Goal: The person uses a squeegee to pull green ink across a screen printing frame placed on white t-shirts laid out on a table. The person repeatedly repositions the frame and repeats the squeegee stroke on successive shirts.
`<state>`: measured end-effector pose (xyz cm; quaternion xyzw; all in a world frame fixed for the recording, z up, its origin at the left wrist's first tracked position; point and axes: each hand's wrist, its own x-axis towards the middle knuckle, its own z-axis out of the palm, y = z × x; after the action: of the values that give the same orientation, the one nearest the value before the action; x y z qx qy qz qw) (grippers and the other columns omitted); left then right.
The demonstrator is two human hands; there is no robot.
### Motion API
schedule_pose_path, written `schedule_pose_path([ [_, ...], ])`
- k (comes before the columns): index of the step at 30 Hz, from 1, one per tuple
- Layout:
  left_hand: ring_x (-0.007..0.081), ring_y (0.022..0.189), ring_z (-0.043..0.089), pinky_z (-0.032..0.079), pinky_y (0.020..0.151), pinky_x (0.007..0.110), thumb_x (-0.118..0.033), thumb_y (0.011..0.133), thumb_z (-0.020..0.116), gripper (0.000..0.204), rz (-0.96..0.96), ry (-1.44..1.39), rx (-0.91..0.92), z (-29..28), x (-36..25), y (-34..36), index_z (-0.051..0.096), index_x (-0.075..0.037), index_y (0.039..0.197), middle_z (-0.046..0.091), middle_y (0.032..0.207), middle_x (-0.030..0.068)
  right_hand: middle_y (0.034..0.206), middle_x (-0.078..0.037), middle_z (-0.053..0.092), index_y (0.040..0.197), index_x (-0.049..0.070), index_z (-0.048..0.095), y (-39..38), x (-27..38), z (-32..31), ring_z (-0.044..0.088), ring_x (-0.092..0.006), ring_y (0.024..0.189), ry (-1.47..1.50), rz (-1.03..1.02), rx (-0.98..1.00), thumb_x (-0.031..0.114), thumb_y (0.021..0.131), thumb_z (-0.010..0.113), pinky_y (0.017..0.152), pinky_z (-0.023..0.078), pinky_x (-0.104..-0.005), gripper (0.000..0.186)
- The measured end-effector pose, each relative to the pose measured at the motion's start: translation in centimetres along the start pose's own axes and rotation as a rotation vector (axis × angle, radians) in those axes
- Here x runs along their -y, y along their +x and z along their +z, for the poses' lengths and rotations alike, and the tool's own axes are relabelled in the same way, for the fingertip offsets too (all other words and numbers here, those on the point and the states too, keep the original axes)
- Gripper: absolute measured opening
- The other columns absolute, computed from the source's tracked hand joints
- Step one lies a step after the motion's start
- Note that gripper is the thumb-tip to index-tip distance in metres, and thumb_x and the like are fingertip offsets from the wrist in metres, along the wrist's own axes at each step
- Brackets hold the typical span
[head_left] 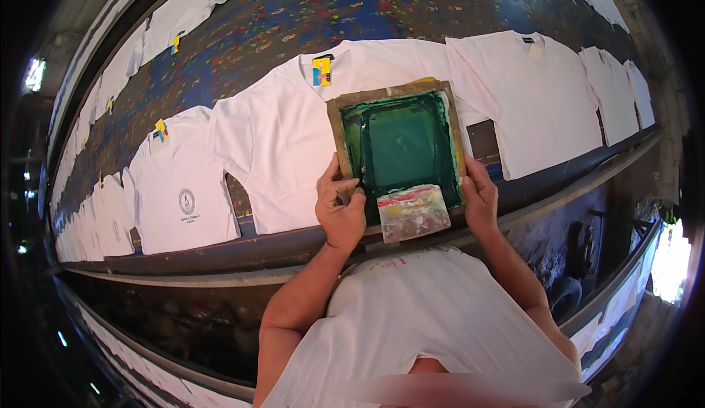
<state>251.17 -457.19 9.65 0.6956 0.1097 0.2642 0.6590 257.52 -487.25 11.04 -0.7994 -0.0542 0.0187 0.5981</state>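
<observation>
Between my two hands is a screen printing frame (464, 125) with worn wooden sides and a green mesh. My left hand (340, 206) grips its left side near the lower corner, fingers bent around the wood. On the opposite side, my right hand (480, 193) closes around the wooden edge. A paint-stained squeegee (413, 217) rests inside the frame at its near end, its wide handle leaning over the near edge. Behind and partly under the frame lies a white T-shirt (275, 143) with a yellow and blue tag (321, 72) at its neck.
A long, paint-speckled table (294, 19) runs across, lined with white T-shirts. The shirt to the left (183, 188) bears a small dark round print; the shirt to the right (540, 99) looks plain. More shirts lie along the far edge. A rail (220, 279) borders the table's near side.
</observation>
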Motion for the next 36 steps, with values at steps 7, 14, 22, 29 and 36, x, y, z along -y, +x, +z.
schedule_pose_path([
  [7,0.0364,0.151,0.061,0.050,0.123,0.043,0.014,0.086,0.072,0.022,-0.042,0.043,-0.009,-0.2,0.9,1.0,0.073,0.000,0.103,0.060,0.166,0.0289,0.154,-0.017,0.067,0.159,-0.005,0.061,1.4,-0.3,0.6,0.064,-0.0222,0.142,0.059,0.009,0.038,-0.006,0.110,0.057,0.122,0.048,-0.0349,0.050],
  [14,0.0356,0.151,0.061,0.051,0.122,0.042,0.014,0.086,0.074,0.021,-0.076,0.052,-0.010,-0.4,1.2,0.9,0.073,0.000,0.102,0.061,0.166,0.0292,0.155,-0.016,0.065,0.161,-0.004,0.060,1.2,-1.0,0.0,0.065,-0.0232,0.141,-0.038,0.012,0.078,-0.004,0.110,0.058,0.121,0.048,-0.0353,0.051],
  [22,0.0337,0.148,0.064,0.056,0.113,0.039,0.016,0.088,0.073,0.021,-0.075,0.008,-0.012,-0.4,1.5,1.2,0.074,0.001,0.102,0.059,0.167,0.0308,0.155,-0.012,0.065,0.161,-0.004,0.060,2.1,0.7,0.5,0.061,-0.0169,0.145,0.144,0.213,0.084,-0.008,0.110,0.058,0.122,0.049,-0.0351,0.051],
  [29,0.0345,0.152,0.061,0.051,0.120,0.041,0.015,0.089,0.072,0.016,-0.121,-0.069,-0.035,-0.4,1.7,1.1,0.073,0.002,0.097,0.059,0.167,0.0309,0.141,-0.013,0.073,0.142,0.008,0.074,-0.8,7.5,0.1,0.067,-0.0331,0.133,-0.492,-0.586,0.491,0.008,0.092,0.083,0.114,0.056,-0.0451,0.050],
  [36,0.0355,0.150,0.062,0.049,0.123,0.044,0.012,0.088,0.073,0.011,-0.101,0.010,-0.005,-0.7,1.8,1.3,0.072,0.001,0.088,0.060,0.166,0.0317,0.126,-0.008,0.075,0.132,0.007,0.078,0.0,9.0,2.5,0.068,-0.0282,0.125,-0.669,-0.691,0.480,0.010,0.095,0.071,0.110,0.058,-0.0452,0.037],
])
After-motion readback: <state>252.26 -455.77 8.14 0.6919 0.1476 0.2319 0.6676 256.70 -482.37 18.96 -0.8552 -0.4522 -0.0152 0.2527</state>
